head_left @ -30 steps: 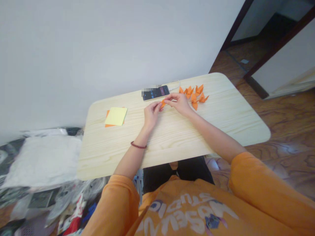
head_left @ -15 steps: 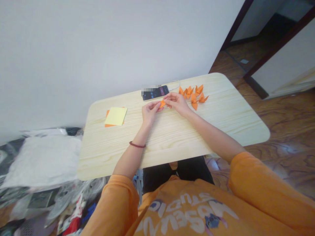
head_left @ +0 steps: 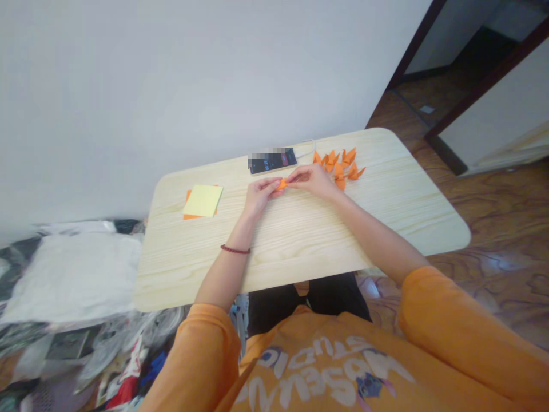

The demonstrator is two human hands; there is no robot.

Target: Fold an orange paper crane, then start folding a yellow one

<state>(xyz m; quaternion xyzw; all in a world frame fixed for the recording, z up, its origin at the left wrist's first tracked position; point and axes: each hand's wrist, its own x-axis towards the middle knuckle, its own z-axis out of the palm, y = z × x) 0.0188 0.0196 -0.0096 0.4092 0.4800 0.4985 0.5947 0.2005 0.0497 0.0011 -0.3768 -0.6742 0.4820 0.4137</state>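
A small piece of folded orange paper (head_left: 282,183) is pinched between my two hands above the middle of the table. My left hand (head_left: 259,195) grips its left side, thumb on top. The fingertips of my right hand (head_left: 314,179) close on its right end. Fingers cover much of the paper, so its exact shape is hard to make out. Just beyond my right hand lie several orange origami cranes (head_left: 339,175), partly hidden by that hand.
A phone (head_left: 273,161) with a white cable lies at the table's back edge by the wall. On the left, a yellow paper pad (head_left: 203,201) rests on orange sheets (head_left: 189,217). The pale wooden table (head_left: 300,252) has rounded corners. Bags and clutter (head_left: 77,280) sit left of it.
My right hand has shifted slightly right and lowered, its fingers now straighter along the paper's end. The left hand stays nearly in place, still holding the folded paper.
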